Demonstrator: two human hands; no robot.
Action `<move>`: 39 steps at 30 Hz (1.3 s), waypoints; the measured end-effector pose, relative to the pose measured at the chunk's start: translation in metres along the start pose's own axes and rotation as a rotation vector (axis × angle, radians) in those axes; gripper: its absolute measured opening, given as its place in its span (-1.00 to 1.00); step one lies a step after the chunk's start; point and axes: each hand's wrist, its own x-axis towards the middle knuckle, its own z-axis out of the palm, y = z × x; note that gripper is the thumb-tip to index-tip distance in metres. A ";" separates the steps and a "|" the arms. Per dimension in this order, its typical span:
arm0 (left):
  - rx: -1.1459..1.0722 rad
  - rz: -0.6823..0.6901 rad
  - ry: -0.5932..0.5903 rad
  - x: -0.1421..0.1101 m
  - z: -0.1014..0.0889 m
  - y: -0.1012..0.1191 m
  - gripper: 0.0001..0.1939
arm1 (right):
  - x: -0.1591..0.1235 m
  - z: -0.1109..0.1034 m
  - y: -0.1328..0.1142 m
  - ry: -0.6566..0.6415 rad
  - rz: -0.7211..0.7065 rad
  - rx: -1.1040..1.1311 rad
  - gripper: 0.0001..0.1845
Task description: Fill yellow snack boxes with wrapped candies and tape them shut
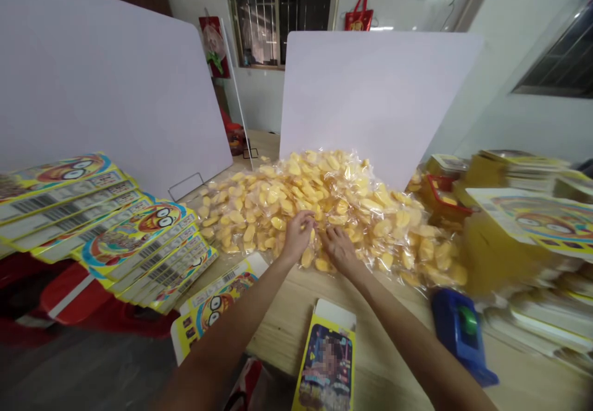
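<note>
A broad heap of clear plastic packets (259,204) with yellow oval pieces inside covers the middle of the table. At its front edge, my left hand (299,235) has its fingers curled in a pinch among the packets; what they hold, if anything, is hidden. Just beside it, my right hand (341,250) lies palm down on the packets, fingers stretched out, their tips partly lost in the wrapping. Between my forearms lies a yellow printed box (324,361) with a white flap showing at its far end. Another yellow carton (222,306) lies partly under my left forearm.
Overlapping yellow cartons (152,244) are stacked at left, above red plastic stools (88,296). A blue tape dispenser (456,330) stands at right, near piled flat cartons (532,219) and a red basket (447,204). White boards (370,96) stand behind the heap.
</note>
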 end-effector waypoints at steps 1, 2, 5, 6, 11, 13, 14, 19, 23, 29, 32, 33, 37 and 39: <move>-0.170 -0.067 0.049 -0.005 -0.006 0.000 -0.83 | -0.001 -0.002 0.002 0.036 0.014 0.069 -0.75; -0.304 -0.135 0.084 -0.010 -0.011 0.000 -0.83 | -0.004 -0.004 0.002 0.093 0.064 0.171 -0.79; -0.437 -0.272 0.108 -0.025 -0.017 -0.004 -0.74 | -0.025 -0.015 -0.010 0.330 0.403 0.658 -0.80; -0.437 -0.297 0.102 -0.030 -0.015 -0.005 -0.70 | -0.034 -0.019 -0.018 0.398 0.528 0.845 -0.81; -0.463 -0.412 0.032 -0.053 0.014 -0.010 -0.61 | -0.070 -0.023 -0.060 0.423 0.768 1.382 -0.69; -0.476 -0.453 -0.008 -0.061 0.026 -0.009 -0.62 | -0.078 -0.019 -0.067 0.421 0.801 1.411 -0.66; -0.485 -0.474 -0.030 -0.065 0.030 -0.009 -0.62 | -0.081 -0.018 -0.068 0.439 0.822 1.413 -0.64; -0.537 -0.556 -0.095 -0.073 0.035 -0.006 -0.67 | -0.097 -0.023 -0.062 0.479 0.884 1.443 -0.66; -0.620 -0.574 -0.080 -0.071 0.037 0.001 -0.72 | -0.105 -0.028 -0.065 0.307 0.834 1.417 -0.66; -0.869 -0.725 -0.210 -0.084 0.041 0.009 -0.71 | -0.106 -0.031 -0.077 0.458 0.898 1.361 -0.76; -0.924 -0.837 -0.181 -0.091 0.039 0.009 -0.71 | -0.109 -0.037 -0.082 0.413 0.883 1.335 -0.76; -0.932 -0.834 -0.147 -0.091 0.038 0.009 -0.71 | -0.112 -0.039 -0.083 0.420 0.890 1.308 -0.76; -0.866 -0.763 -0.136 -0.087 0.035 0.006 -0.63 | -0.127 -0.044 -0.084 0.537 0.958 1.255 -0.74; -0.793 -0.755 -0.148 -0.087 0.036 0.005 -0.56 | -0.134 -0.044 -0.082 0.546 0.964 1.305 -0.75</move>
